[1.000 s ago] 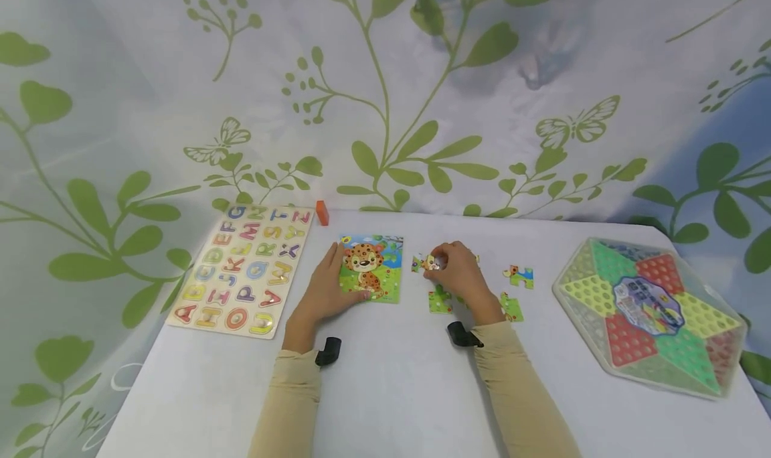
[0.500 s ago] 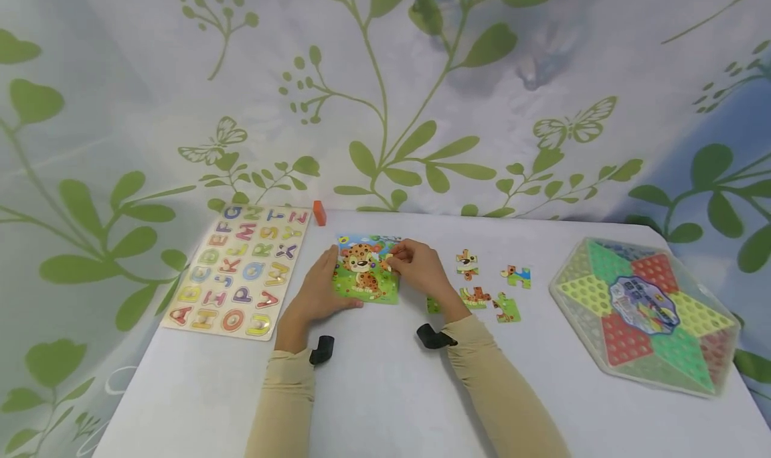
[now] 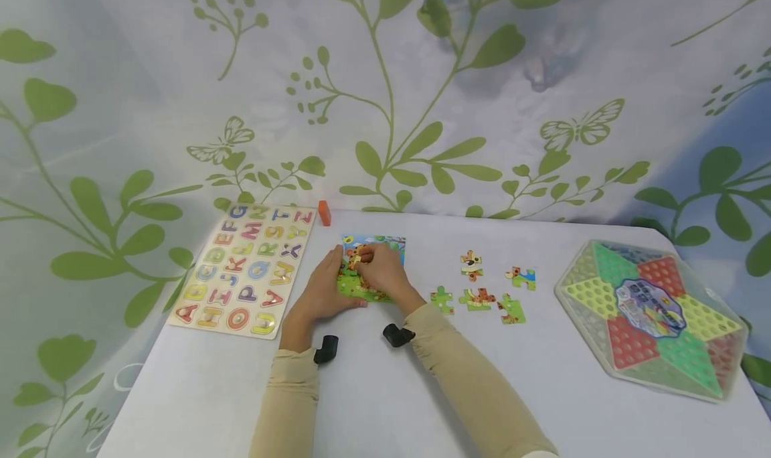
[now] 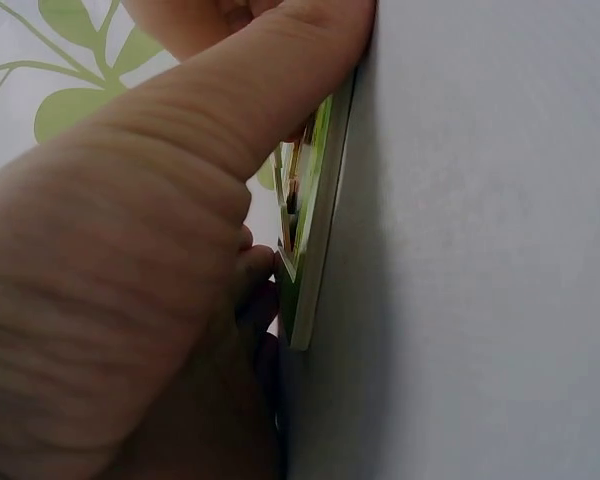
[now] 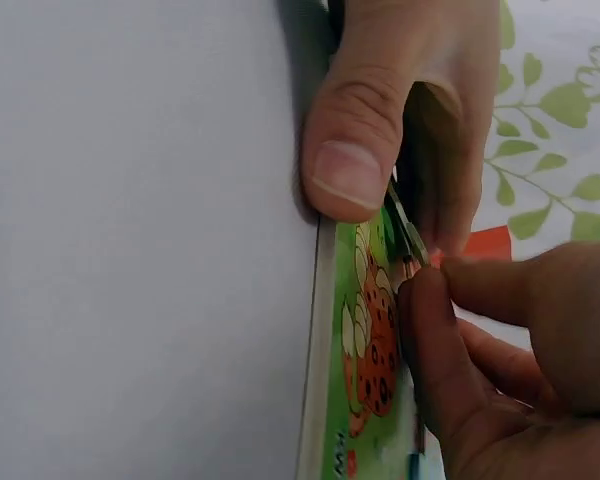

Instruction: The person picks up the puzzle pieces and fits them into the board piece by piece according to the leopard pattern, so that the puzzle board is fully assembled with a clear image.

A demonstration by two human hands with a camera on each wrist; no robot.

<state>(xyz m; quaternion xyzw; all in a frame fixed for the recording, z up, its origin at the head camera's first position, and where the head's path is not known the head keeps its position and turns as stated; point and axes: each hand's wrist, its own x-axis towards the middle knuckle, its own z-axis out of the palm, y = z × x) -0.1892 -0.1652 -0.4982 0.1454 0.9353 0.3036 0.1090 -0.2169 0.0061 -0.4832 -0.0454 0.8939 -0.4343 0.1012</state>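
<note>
A leopard picture puzzle board (image 3: 394, 242) lies flat on the white table, partly covered by both hands. My left hand (image 3: 323, 287) rests along its left side with fingers extended; the thumb (image 5: 355, 170) lies at the board's near corner. Over the picture, my right hand (image 3: 385, 274) pinches a puzzle piece (image 5: 410, 240) between thumb and fingertips. That piece is tilted against the board's left part, seen nearly edge-on in the wrist views. Several loose pieces lie right of the board, among them a leopard-face piece (image 3: 472, 265) and a green piece (image 3: 442, 300).
An alphabet board (image 3: 241, 270) with coloured letters lies on the left. Behind it, near the back edge, stands a small orange block (image 3: 324, 213). A hexagonal Chinese checkers board (image 3: 650, 344) is at the right. A leaf-patterned curtain (image 3: 385, 110) hangs behind the table.
My right hand has picked up a puzzle piece from the loose ones and carried it left, across the board's right edge to its left part. My left hand has stayed at the board's side.
</note>
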